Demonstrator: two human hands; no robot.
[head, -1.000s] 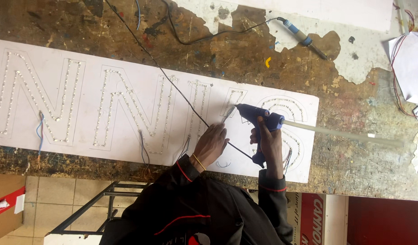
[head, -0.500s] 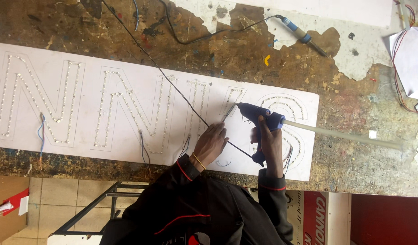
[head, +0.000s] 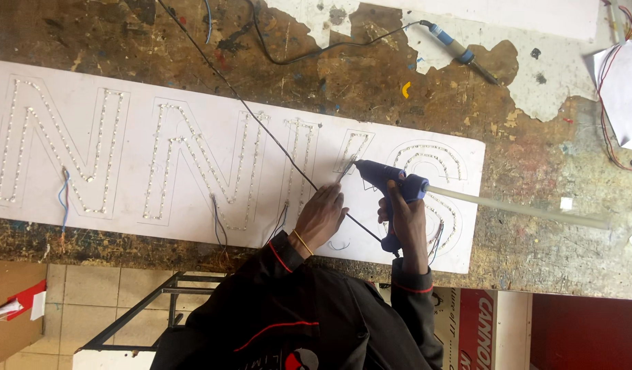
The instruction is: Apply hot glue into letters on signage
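A long white sign board [head: 138, 116] lies on the workbench, with large letter outlines made of rows of small lights. My right hand [head: 404, 218] grips a blue glue gun [head: 388, 179]. Its nozzle points left at the board near one letter outline, and a long pale glue stick [head: 521, 209] sticks out of its back to the right. My left hand [head: 321, 218], with a thin bracelet at the wrist, rests fingers-down on the board just left of the gun, near a thin black cable [head: 261, 123] that crosses the board diagonally.
The worn, paint-stained workbench [head: 371, 75] carries a soldering iron [head: 460, 51] with a dark cord at the back. White sheets with red wires [head: 621, 89] lie at the right edge. Short blue and red wires [head: 64, 199] hang from the board. A metal frame [head: 138, 315] and tiled floor show below.
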